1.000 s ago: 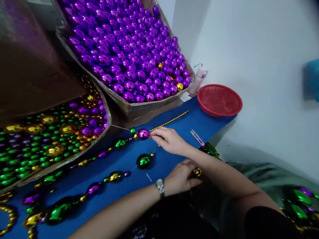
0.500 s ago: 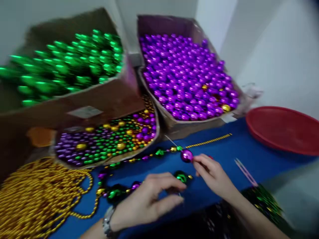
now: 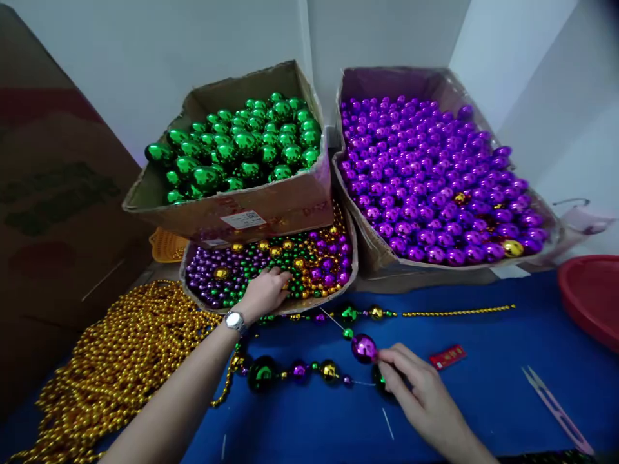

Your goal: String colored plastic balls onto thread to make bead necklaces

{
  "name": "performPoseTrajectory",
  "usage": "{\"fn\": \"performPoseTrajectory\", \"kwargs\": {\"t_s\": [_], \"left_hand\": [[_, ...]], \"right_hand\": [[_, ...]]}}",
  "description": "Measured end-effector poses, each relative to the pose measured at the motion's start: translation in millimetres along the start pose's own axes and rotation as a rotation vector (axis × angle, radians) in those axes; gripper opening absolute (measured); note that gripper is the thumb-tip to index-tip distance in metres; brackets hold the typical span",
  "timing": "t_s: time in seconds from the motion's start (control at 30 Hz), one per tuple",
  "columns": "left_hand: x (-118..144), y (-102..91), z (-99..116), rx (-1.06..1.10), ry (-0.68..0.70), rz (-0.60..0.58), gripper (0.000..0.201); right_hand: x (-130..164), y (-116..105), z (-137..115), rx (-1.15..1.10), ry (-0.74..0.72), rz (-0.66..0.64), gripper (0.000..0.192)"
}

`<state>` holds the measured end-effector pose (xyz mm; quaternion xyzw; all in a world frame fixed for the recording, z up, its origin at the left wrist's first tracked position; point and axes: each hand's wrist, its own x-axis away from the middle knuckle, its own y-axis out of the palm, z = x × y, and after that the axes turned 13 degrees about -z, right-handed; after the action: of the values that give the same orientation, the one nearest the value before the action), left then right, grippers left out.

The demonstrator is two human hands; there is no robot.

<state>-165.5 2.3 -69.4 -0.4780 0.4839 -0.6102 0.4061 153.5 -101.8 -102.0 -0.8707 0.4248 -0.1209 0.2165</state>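
Observation:
My left hand, with a watch on its wrist, reaches into the low box of small purple, green and gold beads. Its fingers curl downward among the green and gold beads, and the fingertips are partly hidden. My right hand pinches a large shiny purple bead at its right side. A small green bead sits just above that bead, on a thin line. Below it, a strung bead garland loops across the blue table, with a large green bead partly behind my right fingers.
Behind stand a carton of large green beads and a carton of purple beads. Gold bead strands heap at left. On the blue tabletop lie a red packet and pink tweezers; a red basin stands right.
My left hand has moved from above the garland up and away into the box of small beads. My right hand still pinches the purple bead. The view has shifted left.

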Motion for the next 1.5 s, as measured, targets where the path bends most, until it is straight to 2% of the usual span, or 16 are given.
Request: {"fn": "performPoseTrajectory", "kwargs": {"t_s": [0.07, 0.17, 0.27, 0.43, 0.7, 0.9, 0.97, 1.07, 1.17, 1.23, 1.4, 1.5], "left_hand": [[10, -5.4, 6, 0.060, 0.033, 0.036, 0.030], [29, -12.9, 20, 0.289, 0.139, 0.123, 0.037], [44, -14.4, 35, 0.457, 0.188, 0.155, 0.035], [52, -12.5, 47, 0.517, 0.216, 0.157, 0.032], [55, -14.5, 49, 0.546, 0.262, 0.162, 0.029], [57, -16.0, 60, 0.587, 0.350, 0.122, 0.036], [58, -14.7, 65, 0.686, 0.325, 0.118, 0.042], [60, -9.1, 73, 0.953, 0.253, 0.104, 0.049], [61, 1.1, 80, 1.262, 0.205, 0.018, 0.043], [61, 8.7, 84, 1.416, 0.180, 0.002, 0.041], [60, 17.0, 91, 1.601, 0.137, 0.007, 0.045], [61, 16.4, 93, 1.641, 0.143, 0.022, 0.046]], "right_hand": [[-3, 2, -3, 0.009, -0.003, -0.005, 0.020], [-8, 4, -6, 0.021, -0.031, 0.009, 0.020], [-13, 6, -7, 0.047, -0.082, 0.024, 0.020], [-18, 8, -2, 0.090, -0.112, 0.015, 0.022], [-21, 8, 6, 0.170, -0.130, 0.030, 0.022], [-25, 8, 11, 0.342, -0.168, 0.081, 0.025], [-26, 10, 10, 0.337, -0.158, 0.088, 0.025], [-26, 12, 9, 0.298, -0.119, 0.051, 0.024], [-23, 15, 10, 0.270, -0.103, 0.035, 0.024], [-22, 17, 12, 0.251, -0.102, 0.041, 0.024], [-19, 16, 10, 0.164, -0.074, 0.037, 0.022], [-19, 15, 5, -0.009, 0.047, 0.007, 0.018]]}}
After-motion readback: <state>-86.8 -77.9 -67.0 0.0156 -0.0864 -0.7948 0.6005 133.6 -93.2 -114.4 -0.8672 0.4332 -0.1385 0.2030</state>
